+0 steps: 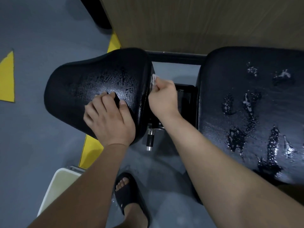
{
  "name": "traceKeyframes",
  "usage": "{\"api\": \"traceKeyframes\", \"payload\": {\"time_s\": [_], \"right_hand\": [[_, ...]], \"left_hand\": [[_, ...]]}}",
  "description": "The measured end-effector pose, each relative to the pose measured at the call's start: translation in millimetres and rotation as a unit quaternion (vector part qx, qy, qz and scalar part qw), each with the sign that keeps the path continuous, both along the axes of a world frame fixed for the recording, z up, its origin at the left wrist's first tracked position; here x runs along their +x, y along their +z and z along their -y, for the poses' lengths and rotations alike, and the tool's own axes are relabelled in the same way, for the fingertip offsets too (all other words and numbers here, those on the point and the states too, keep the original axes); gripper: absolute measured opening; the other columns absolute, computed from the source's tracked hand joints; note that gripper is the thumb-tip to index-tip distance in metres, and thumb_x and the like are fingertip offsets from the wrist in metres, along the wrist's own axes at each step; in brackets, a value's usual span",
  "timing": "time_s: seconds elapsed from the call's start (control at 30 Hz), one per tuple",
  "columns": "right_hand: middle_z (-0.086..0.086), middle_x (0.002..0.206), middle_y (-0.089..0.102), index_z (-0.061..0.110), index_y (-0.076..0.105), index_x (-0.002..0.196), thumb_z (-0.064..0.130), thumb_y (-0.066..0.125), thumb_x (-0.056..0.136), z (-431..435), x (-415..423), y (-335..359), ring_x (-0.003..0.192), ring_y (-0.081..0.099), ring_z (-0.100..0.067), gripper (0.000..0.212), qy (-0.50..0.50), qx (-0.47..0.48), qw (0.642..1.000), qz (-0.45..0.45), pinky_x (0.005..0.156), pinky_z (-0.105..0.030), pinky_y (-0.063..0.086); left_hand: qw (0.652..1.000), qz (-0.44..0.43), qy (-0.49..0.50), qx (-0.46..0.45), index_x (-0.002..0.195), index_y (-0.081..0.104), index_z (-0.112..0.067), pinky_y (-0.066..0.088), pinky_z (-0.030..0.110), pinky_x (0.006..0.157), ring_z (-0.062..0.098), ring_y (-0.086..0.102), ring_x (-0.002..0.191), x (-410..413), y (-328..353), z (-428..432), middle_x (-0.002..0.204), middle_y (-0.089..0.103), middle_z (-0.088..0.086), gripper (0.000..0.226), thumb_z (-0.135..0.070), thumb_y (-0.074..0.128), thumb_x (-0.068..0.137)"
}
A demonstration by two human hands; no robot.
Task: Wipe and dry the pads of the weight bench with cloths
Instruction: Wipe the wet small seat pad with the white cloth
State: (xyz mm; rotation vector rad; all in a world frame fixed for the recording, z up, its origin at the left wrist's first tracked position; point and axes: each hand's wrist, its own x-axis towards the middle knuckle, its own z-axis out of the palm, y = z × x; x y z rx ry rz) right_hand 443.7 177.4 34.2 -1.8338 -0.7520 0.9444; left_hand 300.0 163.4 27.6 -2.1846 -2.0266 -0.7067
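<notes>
- Two forearms reach out from the bottom of the view, and between them down on the grey floor [32, 38] is a foot in a black slide sandal [131, 199], planted close to the bench frame. I'd say that stance is there to lean in over the pads.
- Just left of the foot sits a pale bin [60, 186]; its contents are cut off from sight.
- Next up, the left hand [109, 120] lies flat on the near edge of the seat pad [98, 79], fingers spread and only lightly curled. Something dark sits beneath the fingertips [107, 99]; cloth or shadow, I cannot tell. It looks like a bracing hand, steadying the pad.
- The right hand [163, 98] is in the gap between the two pads, fingers curled tight into a fist around a small white cloth [153, 79], which peeks out above the knuckles and presses against the seat pad's side edge. That grip likely suits rubbing a narrow vertical face.
- Below that hand, a chrome-and-black adjustment pin [150, 137] sticks out of the frame.
- To the right, the back pad [246, 104] glistens with wet streaks and whitish foam flecks, so by my reckoning it is not yet wiped dry.
- The seat pad shows a beaded wet sheen too.
- Farthest off, a wood-grain panel [197, 22] and yellow floor markings [7, 79].
</notes>
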Motion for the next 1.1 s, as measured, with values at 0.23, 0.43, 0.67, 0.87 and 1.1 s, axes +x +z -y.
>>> {"api": "traceKeyframes", "payload": {"time_s": [0.23, 0.43, 0.67, 0.87, 1.1], "right_hand": [[0.007, 0.13, 0.069, 0.026, 0.061, 0.14, 0.009, 0.052, 0.095, -71, 31, -19, 0.12, 0.063, -0.012, 0.049, 0.01, -0.012, 0.998, -0.053, 0.108, -0.03, 0.05], [0.005, 0.094, 0.074, 0.03, 0.059, 0.141, 0.016, 0.049, 0.104, 5, 2, 3, 0.064, 0.056, -0.002, 0.041, -0.036, 0.013, 0.999, -0.033, 0.064, -0.021, 0.048], [0.0, 0.135, 0.066, 0.018, 0.058, 0.142, 0.004, 0.051, 0.099, 93, -67, 7, 0.121, 0.064, -0.011, 0.046, -0.061, 0.042, 0.994, -0.082, 0.107, -0.035, 0.051], [0.003, 0.082, 0.069, 0.018, 0.073, 0.119, 0.011, 0.054, 0.096, 77, -49, 5, 0.075, 0.064, -0.017, 0.031, -0.059, 0.032, 0.997, -0.042, 0.081, -0.04, 0.06], [-0.002, 0.128, 0.07, 0.018, 0.062, 0.138, 0.008, 0.054, 0.1, 70, -48, -1, 0.116, 0.066, -0.016, 0.04, -0.055, 0.049, 0.996, -0.04, 0.1, -0.02, 0.046]], "left_hand": [[1.0, -0.009, 0.007, 0.001, 0.111, 0.053, -0.009, 0.038, 0.059, 0.1, 0.04, 0.049, 0.114, 1, -2, 0, 0.124, 0.056, 0.014, 0.027, -0.033, 0.051, 0.098], [1.0, -0.017, 0.011, 0.01, 0.112, 0.055, -0.01, 0.038, 0.055, 0.099, 0.039, 0.05, 0.112, 2, -2, 0, 0.123, 0.056, 0.013, 0.028, -0.034, 0.052, 0.098], [1.0, -0.015, 0.021, 0.013, 0.113, 0.058, -0.011, 0.039, 0.052, 0.097, 0.04, 0.052, 0.111, 4, 2, 2, 0.119, 0.058, 0.014, 0.03, -0.035, 0.052, 0.097], [1.0, -0.008, 0.023, 0.019, 0.114, 0.058, -0.013, 0.038, 0.051, 0.099, 0.039, 0.052, 0.112, 3, 1, 2, 0.121, 0.058, 0.013, 0.03, -0.036, 0.05, 0.097], [0.999, -0.014, 0.023, 0.03, 0.113, 0.059, -0.013, 0.038, 0.049, 0.099, 0.036, 0.053, 0.112, 4, 0, 1, 0.12, 0.059, 0.011, 0.031, -0.037, 0.05, 0.097]]}}
